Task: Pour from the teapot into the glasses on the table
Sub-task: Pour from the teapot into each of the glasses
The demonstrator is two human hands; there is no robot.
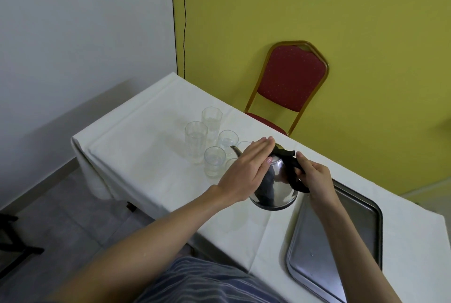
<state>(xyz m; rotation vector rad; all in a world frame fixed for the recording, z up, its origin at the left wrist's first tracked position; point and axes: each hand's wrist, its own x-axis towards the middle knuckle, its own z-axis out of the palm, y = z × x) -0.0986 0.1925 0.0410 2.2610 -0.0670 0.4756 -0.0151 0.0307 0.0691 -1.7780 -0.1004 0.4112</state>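
Nearest the person, an empty metal tray [353, 241] is lying on the worktop [151, 156], just right of the teapot [274, 186]. The right hand [314, 175] is clamping the teapot's black handle, while the left hand [244, 168] is lying flat and open-fingered over the lid. The teapot is tilting, its spout nearing the glasses [214, 136] clustered beyond it. This looks like the pouring step; next it needs a steady tip over one rim.

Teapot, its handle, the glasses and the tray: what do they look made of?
Teapot: polished metal, likely steel; mirror reflections.
Handle: matte black, probably plastic.
Glasses: clear faceted glass, see-through.
Tray: dull brushed metal, soft sheen.
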